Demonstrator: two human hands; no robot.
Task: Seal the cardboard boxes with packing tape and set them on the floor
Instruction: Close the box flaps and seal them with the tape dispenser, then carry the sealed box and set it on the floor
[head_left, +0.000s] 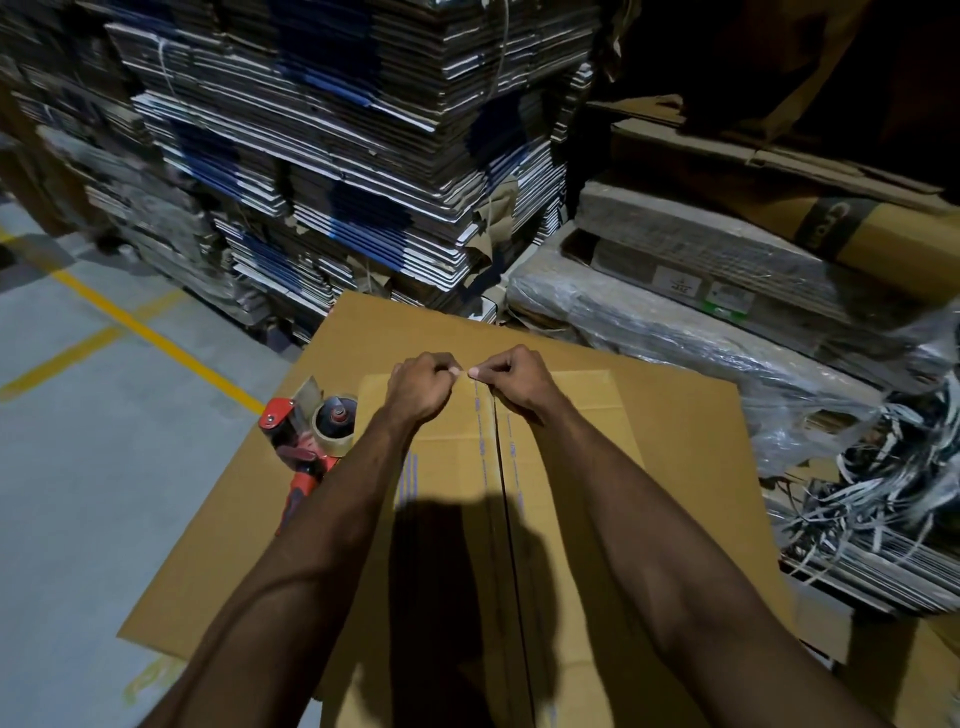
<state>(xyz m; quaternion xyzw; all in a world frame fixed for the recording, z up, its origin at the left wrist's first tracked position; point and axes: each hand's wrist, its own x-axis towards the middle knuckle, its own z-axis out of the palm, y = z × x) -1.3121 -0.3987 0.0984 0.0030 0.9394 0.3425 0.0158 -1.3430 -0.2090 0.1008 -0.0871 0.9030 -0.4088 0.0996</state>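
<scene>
Your left hand (420, 387) and right hand (514, 382) curl, thumbs pressing the box (467, 519) at its far edge; the seam (503, 493) runs from your fingertips toward you. The tape dispenser (317, 431) lies just beside your left hand.

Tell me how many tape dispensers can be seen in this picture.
1. The red tape dispenser lies on the flat cardboard sheet, left of the box and beside the left hand. Others may be hidden behind the arms or the stacks.
</scene>
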